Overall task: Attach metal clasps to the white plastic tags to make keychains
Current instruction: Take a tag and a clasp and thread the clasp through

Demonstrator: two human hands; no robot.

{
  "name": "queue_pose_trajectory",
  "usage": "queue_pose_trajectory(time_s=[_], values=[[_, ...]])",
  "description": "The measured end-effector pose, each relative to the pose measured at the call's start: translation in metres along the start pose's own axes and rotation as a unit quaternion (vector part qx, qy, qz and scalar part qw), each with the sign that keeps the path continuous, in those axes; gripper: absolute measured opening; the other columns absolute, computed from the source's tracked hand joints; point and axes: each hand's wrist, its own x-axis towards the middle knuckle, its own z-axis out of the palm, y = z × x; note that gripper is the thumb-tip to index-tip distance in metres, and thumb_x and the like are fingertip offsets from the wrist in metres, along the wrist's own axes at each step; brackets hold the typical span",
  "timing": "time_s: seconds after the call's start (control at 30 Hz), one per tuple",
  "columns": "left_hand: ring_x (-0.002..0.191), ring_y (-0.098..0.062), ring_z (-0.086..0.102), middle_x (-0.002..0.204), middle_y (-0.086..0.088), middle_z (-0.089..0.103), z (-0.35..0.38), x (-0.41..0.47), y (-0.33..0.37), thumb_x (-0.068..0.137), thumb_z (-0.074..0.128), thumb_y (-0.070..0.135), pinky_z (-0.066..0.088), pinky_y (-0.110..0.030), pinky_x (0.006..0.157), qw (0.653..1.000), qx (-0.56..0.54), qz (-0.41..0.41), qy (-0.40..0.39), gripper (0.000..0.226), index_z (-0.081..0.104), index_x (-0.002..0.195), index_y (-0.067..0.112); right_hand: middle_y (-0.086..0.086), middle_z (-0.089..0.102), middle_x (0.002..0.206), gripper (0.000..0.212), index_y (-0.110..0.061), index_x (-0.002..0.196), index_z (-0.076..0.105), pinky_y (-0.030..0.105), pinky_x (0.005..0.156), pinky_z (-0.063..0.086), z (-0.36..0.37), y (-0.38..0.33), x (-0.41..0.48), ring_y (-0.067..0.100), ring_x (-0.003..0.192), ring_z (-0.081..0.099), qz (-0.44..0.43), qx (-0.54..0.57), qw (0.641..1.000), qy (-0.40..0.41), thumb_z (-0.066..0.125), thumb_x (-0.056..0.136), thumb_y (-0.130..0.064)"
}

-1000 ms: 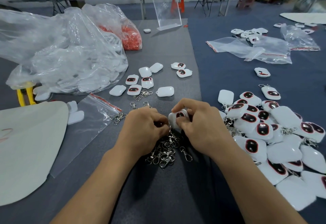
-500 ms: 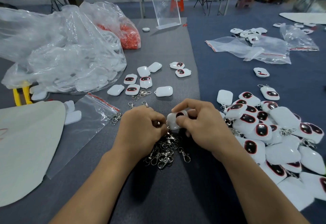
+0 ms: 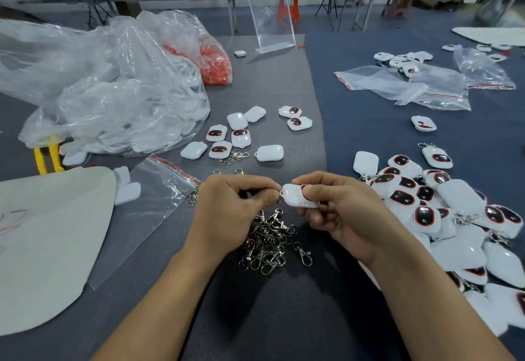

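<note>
My right hand (image 3: 341,212) grips a white tag (image 3: 297,197) in its fingers, just above the clasps (image 3: 270,244) heaped on the bench (image 3: 284,318). My left hand (image 3: 233,210) pinches at the tag's loop end; I cannot tell what it holds.

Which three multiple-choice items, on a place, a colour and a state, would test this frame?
1. Where is the loose pile of metal clasps? A) just below the left hand and right hand B) beside the acrylic stand C) on the floor
2. What colour fills the far plastic bag at left? A) green B) orange-red C) black
3. The right hand is: A) flat B) gripping a white tag C) empty
Answers: 1 A, the pile lies under both hands; 2 B, orange-red shows through the plastic; 3 B, its fingers curl round the tag.
</note>
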Motion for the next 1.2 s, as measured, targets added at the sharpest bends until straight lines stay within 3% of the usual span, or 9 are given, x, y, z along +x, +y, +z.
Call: queue_pose_trajectory(time_s=[0.07,0.17,0.3,0.4,0.6,0.8,0.93,1.1,1.2], values=[[0.060,-0.012,0.063,0.069,0.011,0.074,-0.001,0.000,0.000,0.074,0.087,0.017,0.050,-0.024,0.059,0.999,-0.035,-0.016,0.001,0.018,0.080,0.078,0.034,0.021,0.065,0.069,0.019,-0.007,0.087,0.076,0.019,0.042,0.036,0.000,0.000,-0.001,0.015,0.045,0.049,0.002,0.008,1.000,-0.011,0.061,0.090,0.004],[0.059,-0.007,0.062,0.068,0.004,0.075,-0.003,0.000,0.001,0.068,0.086,0.028,0.050,-0.022,0.059,0.994,-0.101,-0.037,-0.016,0.009,0.081,0.075,0.027,0.021,0.065,0.070,0.019,-0.007,0.088,0.077,0.020,0.043,0.036,-0.002,0.000,-0.003,0.015,0.044,0.049,0.002,0.015,0.999,-0.033,0.061,0.089,0.004],[0.057,-0.006,0.053,0.062,0.000,0.069,-0.007,0.001,0.002,0.076,0.084,0.012,0.043,-0.019,0.057,0.988,-0.126,-0.047,-0.078,0.007,0.080,0.074,0.018,0.022,0.064,0.072,0.021,-0.010,0.088,0.078,0.023,0.046,0.032,-0.002,0.000,-0.005,0.017,0.046,0.045,-0.009,0.014,0.998,-0.055,0.061,0.087,0.002],[0.062,-0.010,0.057,0.066,-0.007,0.071,-0.010,0.002,0.004,0.076,0.084,0.014,0.046,-0.023,0.062,0.983,-0.129,-0.073,-0.105,0.004,0.080,0.074,0.016,0.022,0.062,0.075,0.024,-0.012,0.089,0.078,0.029,0.053,0.023,-0.001,0.000,-0.006,0.017,0.047,0.043,-0.031,0.000,0.998,-0.061,0.060,0.090,0.003],[0.056,-0.004,0.053,0.059,0.003,0.066,-0.018,0.000,0.004,0.065,0.084,0.026,0.044,-0.014,0.059,0.954,-0.182,-0.141,-0.193,0.010,0.081,0.070,0.019,0.010,0.065,0.073,0.016,-0.014,0.093,0.076,0.021,0.044,0.029,0.004,0.002,-0.008,0.013,0.047,0.045,-0.055,-0.026,0.992,-0.115,0.065,0.089,-0.004],[0.057,-0.005,0.056,0.061,0.004,0.066,-0.014,-0.001,0.008,0.072,0.080,0.014,0.045,-0.016,0.059,0.955,-0.237,-0.127,-0.121,0.001,0.080,0.072,0.015,0.010,0.067,0.074,0.018,-0.016,0.090,0.079,0.021,0.048,0.044,0.010,0.005,-0.006,0.013,0.046,0.051,-0.033,0.059,0.994,-0.081,0.069,0.077,-0.011],[0.060,-0.009,0.057,0.065,-0.002,0.068,-0.011,-0.002,0.010,0.067,0.082,0.000,0.047,-0.019,0.060,0.955,-0.246,-0.133,-0.100,0.014,0.079,0.072,0.013,0.012,0.070,0.078,0.021,-0.013,0.090,0.079,0.023,0.050,0.050,0.012,0.007,-0.004,0.016,0.052,0.053,-0.031,0.105,0.992,-0.070,0.069,0.072,-0.009],[0.058,-0.009,0.061,0.067,-0.006,0.073,-0.006,-0.001,0.010,0.074,0.081,-0.005,0.049,-0.018,0.058,0.962,-0.220,-0.159,-0.032,0.017,0.080,0.074,0.012,0.012,0.071,0.082,0.018,-0.016,0.089,0.080,0.024,0.053,0.043,0.015,0.008,-0.004,0.020,0.063,0.054,-0.039,0.071,0.996,-0.022,0.069,0.080,-0.006],[0.063,-0.013,0.069,0.076,-0.011,0.077,-0.009,0.001,0.008,0.077,0.078,-0.006,0.053,-0.018,0.062,0.959,-0.221,-0.178,0.003,0.024,0.082,0.075,0.018,0.012,0.069,0.076,0.026,-0.018,0.084,0.077,0.024,0.049,0.035,0.017,0.009,-0.003,0.017,0.053,0.050,-0.052,0.035,0.997,0.051,0.062,0.090,0.003]])
